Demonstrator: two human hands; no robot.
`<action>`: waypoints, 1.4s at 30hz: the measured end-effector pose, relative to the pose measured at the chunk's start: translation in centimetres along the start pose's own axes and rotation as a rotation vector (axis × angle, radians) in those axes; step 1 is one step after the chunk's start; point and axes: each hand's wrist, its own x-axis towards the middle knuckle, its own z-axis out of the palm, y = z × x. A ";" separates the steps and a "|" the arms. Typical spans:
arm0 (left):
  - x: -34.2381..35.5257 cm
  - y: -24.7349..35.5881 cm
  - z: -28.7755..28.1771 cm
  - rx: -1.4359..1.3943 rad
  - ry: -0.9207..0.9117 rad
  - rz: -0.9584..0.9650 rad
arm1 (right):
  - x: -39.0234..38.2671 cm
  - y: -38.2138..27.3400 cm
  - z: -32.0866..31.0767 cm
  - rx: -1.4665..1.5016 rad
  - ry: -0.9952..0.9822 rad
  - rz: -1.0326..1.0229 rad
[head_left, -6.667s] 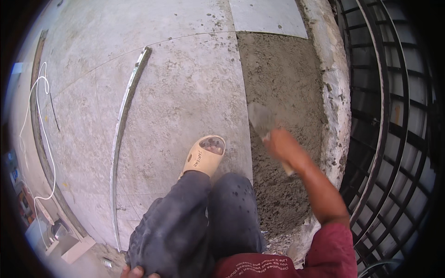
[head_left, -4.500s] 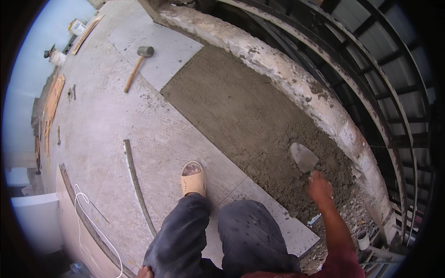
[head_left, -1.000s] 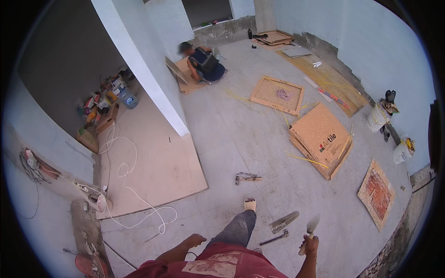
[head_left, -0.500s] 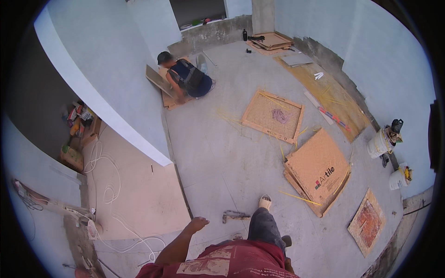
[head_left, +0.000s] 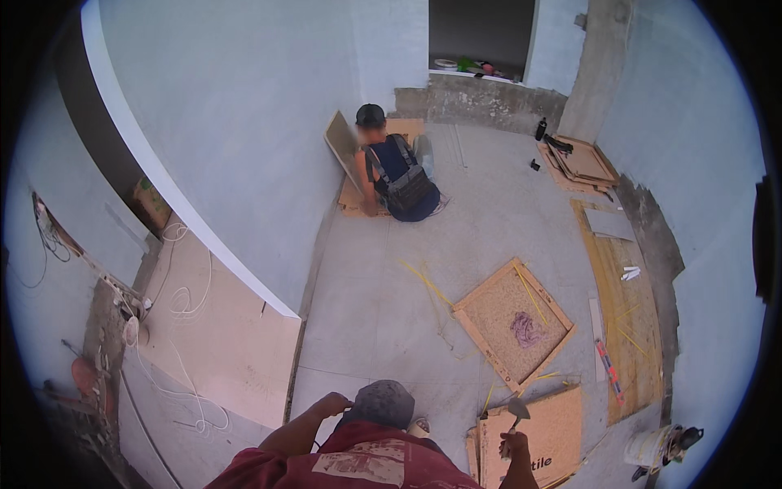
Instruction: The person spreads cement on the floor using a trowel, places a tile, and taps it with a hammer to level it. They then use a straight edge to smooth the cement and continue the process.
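My right hand (head_left: 513, 445) is closed around the handle of a small pointing trowel (head_left: 519, 409), its grey blade angled up and away from me. Under it lies a flat brown cardboard tile box (head_left: 562, 424). On the other side, my left hand (head_left: 332, 404) is beside my raised, grey-trousered knee (head_left: 381, 405); its fingers are too small and turned away to read. Farther off, another person (head_left: 401, 175) in dark clothes and a cap sits on the floor by the left wall, next to a leaning tile (head_left: 340, 143) and cardboard.
An open cardboard tray (head_left: 481, 342) with crumpled purplish material lies ahead right, yellow straps around it. Along the right wall are a wooden board (head_left: 643, 359), a red-and-blue level (head_left: 608, 371) and a white bucket (head_left: 648, 447). White cable (head_left: 191, 310) loops over the left floor.
My view has swung left and forward. The trowel in my right hand has come into sight. My knee is now raised beside my left hand. The hammer on the floor is out of sight.
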 end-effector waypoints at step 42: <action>22.1 16.0 -20.8 -1.669 0.696 -1.387 | 13.1 -80.0 48.6 -2.040 -0.849 -0.141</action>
